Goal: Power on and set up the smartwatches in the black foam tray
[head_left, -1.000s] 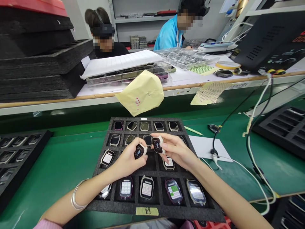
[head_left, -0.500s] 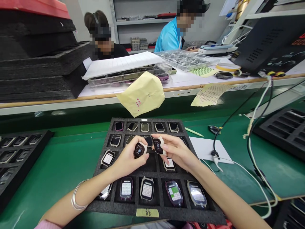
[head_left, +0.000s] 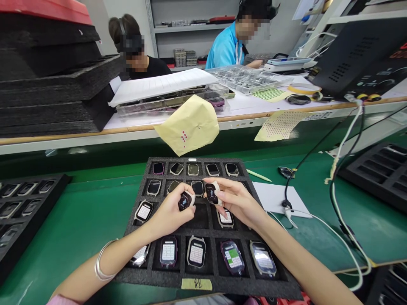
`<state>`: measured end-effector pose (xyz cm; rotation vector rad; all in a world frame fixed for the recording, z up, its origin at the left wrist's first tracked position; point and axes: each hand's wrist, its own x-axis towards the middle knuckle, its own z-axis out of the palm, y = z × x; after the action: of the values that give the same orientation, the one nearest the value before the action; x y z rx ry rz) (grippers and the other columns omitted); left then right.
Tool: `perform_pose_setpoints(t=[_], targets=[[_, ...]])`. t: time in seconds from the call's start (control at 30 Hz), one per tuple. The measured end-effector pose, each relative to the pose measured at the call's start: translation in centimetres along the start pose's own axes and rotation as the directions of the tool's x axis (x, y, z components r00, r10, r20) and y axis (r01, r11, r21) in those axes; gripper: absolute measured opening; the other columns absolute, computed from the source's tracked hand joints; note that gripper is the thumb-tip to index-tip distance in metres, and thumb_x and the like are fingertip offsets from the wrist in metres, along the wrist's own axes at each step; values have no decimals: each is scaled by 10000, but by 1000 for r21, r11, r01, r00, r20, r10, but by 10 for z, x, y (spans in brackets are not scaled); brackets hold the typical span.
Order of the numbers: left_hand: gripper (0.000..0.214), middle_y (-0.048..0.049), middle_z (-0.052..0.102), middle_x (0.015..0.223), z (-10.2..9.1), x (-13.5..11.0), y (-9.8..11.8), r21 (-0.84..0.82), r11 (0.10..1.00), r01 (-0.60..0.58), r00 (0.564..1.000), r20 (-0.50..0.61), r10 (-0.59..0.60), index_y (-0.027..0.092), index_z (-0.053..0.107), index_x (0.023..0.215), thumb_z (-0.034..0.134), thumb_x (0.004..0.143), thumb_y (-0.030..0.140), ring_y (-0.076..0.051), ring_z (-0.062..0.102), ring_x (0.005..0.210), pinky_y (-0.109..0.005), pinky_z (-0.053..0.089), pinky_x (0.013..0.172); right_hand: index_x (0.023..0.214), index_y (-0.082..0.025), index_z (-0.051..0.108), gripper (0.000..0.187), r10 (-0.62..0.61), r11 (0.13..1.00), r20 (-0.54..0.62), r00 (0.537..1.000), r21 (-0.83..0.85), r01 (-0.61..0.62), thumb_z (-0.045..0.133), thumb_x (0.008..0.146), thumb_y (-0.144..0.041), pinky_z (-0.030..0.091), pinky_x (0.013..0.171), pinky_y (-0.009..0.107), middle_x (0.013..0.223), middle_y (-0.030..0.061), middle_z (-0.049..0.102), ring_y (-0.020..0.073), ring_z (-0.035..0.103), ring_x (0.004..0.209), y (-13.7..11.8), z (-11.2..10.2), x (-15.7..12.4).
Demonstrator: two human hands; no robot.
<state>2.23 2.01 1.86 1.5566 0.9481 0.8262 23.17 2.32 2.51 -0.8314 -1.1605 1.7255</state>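
Note:
My left hand is closed round a small white smartwatch body with a dark lit screen. My right hand grips a second white smartwatch body between thumb and fingers. Both watches hover side by side over the middle of a black foam tray. Several watch bodies sit in the tray's pockets, some with lit screens, such as one with a green screen. A silver bangle circles my left wrist.
Another black foam tray with watches lies at left, a further one at right. White and black cables trail over the green mat. A yellow sheet hangs from the raised shelf. Two people sit behind it.
Both hands stay almost still over the tray; the watches tilt only slightly in my fingers.

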Motion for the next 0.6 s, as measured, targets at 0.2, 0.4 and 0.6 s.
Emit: perform_pose_setpoints(t=[0.2, 0.4, 0.6], targets=[[180, 46, 438, 757, 0, -1, 2, -50, 997, -53, 998, -29, 52, 206, 463, 932, 550, 795, 129, -103, 418, 631, -229, 370, 620, 1145, -191, 686, 360, -30, 1000, 11, 1000, 2, 30, 732, 801, -283, 427, 391, 211, 806, 26, 604, 82, 504, 469, 0, -2, -1], [175, 49, 429, 747, -2, -2, 1, -71, 997, -32, 999, -47, 29, 204, 462, 908, 556, 780, 128, -96, 395, 595, -226, 361, 598, 1127, -185, 695, 341, -55, 998, 8, 998, 16, 55, 726, 801, -280, 418, 381, 206, 808, 32, 621, 71, 491, 448, -1, 0, -3], [175, 42, 428, 771, -3, -1, -1, -72, 996, -50, 997, -70, 45, 206, 464, 911, 561, 785, 131, -99, 390, 612, -221, 364, 596, 1129, -187, 693, 348, -40, 999, 13, 999, 7, 40, 729, 800, -294, 436, 387, 207, 818, 44, 643, 77, 515, 438, -3, 0, -4]])
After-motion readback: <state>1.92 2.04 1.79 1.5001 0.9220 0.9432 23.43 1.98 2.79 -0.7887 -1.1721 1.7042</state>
